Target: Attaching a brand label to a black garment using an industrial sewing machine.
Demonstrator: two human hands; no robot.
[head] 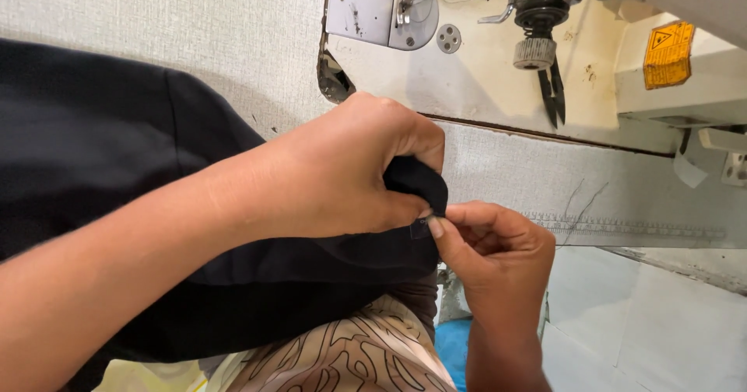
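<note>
A large piece of black fabric (93, 135) lies over the white table and down onto my lap. My left hand (342, 170) is closed around a bunched edge of this fabric near the table's front edge. My right hand (494, 256) pinches the same edge between thumb and forefinger, right where the two hands meet. A small pale tag or thread end shows at the pinch point; I cannot tell which.
A white sewing machine (591, 57) stands at the back right, its needle area and metal plate (381, 7) behind my hands. A clear ruler (630, 229) lies along the table edge at right. Patterned cloth (350, 353) covers my lap below.
</note>
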